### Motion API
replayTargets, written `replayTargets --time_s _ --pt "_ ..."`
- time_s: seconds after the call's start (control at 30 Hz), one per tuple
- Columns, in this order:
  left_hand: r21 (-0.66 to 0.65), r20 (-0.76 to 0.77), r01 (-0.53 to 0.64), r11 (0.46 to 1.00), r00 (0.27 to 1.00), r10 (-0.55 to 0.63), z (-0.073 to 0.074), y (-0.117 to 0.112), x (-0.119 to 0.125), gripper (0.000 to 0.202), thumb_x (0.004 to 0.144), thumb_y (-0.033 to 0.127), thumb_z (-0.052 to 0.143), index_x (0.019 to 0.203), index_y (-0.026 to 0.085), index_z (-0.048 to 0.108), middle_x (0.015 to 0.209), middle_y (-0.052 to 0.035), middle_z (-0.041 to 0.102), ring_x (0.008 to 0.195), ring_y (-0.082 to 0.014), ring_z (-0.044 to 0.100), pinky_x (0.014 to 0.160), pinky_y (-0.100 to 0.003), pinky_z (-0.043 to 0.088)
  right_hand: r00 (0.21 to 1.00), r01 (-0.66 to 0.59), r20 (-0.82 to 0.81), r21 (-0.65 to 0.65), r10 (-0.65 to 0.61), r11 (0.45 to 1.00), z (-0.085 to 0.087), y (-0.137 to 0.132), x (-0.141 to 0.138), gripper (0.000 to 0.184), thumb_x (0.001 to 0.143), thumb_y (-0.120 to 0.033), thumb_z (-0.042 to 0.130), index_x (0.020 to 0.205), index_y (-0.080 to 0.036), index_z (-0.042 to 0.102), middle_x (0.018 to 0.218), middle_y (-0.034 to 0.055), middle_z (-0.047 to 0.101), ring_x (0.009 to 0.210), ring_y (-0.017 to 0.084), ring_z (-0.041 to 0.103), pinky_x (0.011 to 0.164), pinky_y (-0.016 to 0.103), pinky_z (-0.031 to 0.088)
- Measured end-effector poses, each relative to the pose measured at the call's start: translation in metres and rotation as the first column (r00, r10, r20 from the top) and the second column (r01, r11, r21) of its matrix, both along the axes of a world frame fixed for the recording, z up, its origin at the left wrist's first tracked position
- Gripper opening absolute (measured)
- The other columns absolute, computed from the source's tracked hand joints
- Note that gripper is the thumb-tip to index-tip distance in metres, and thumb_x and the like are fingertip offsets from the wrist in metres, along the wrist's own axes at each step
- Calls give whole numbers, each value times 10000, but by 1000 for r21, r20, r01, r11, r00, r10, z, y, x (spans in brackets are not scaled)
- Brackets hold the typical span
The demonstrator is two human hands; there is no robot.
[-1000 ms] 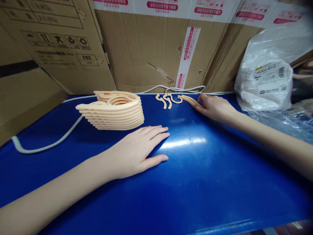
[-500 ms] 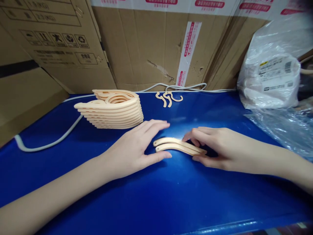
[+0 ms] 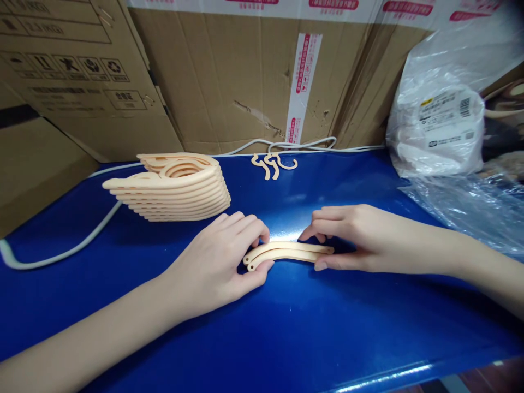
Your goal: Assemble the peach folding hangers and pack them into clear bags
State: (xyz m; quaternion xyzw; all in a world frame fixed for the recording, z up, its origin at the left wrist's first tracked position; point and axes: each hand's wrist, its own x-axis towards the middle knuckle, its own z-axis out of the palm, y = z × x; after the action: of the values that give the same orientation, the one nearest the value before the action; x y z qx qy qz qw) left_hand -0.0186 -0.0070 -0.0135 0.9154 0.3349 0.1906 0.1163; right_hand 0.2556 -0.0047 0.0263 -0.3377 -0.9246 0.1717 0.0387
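Observation:
Two pale, curved hanger arms (image 3: 282,252), each with a small hole at the end, lie side by side on the blue table. My left hand (image 3: 229,254) is closed about their left ends, thumb in front and bent fingers behind. At the right ends, my right hand (image 3: 344,237) is loosely spread, its thumb close to the front edge and its fingertips just behind the pieces. Beyond my left hand is a neat stack of pale folding hangers (image 3: 176,191). Farther back lie three small pale hooks (image 3: 273,166).
Cardboard boxes (image 3: 229,71) wall in the back and left of the blue tabletop (image 3: 262,338). A white cable (image 3: 61,259) loops along the left and rear. Clear plastic bags with a labelled white bundle (image 3: 442,128) stand at the right rear.
My left hand has closed on the left ends of the hanger arms. My right hand's grip has loosened, and the pieces have turned a little. The view has shifted slightly right.

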Motion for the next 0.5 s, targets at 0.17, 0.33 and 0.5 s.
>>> replayTargets --time_s 0.17,0.33,0.5 --pt "83 -2 -27 996 1000 27 -2 -4 1 53 939 265 540 957 215 535 890 16 613 780 -176 563 702 -330 405 985 54 138 311 -102 949 4 40 6 362 1018 -469 531 1148 -194 729 1096 102 743 994 267 705 850 373 508" --pt "204 -41 -50 978 997 60 -8 -8 0 267 954 454 575 1008 193 575 779 22 595 665 -174 570 584 -313 381 917 186 214 516 -336 836 -1 99 2 371 997 -368 528 1241 -157 711 1179 155 733 1023 317 698 800 393 495" --pt "171 -42 -58 984 997 66 -9 -9 -1 183 973 394 550 941 213 554 686 57 552 559 -138 514 502 -283 291 889 215 234 546 -395 809 -11 130 -8 341 998 -321 502 1217 -178 721 1197 141 722 1016 295 680 774 357 448"
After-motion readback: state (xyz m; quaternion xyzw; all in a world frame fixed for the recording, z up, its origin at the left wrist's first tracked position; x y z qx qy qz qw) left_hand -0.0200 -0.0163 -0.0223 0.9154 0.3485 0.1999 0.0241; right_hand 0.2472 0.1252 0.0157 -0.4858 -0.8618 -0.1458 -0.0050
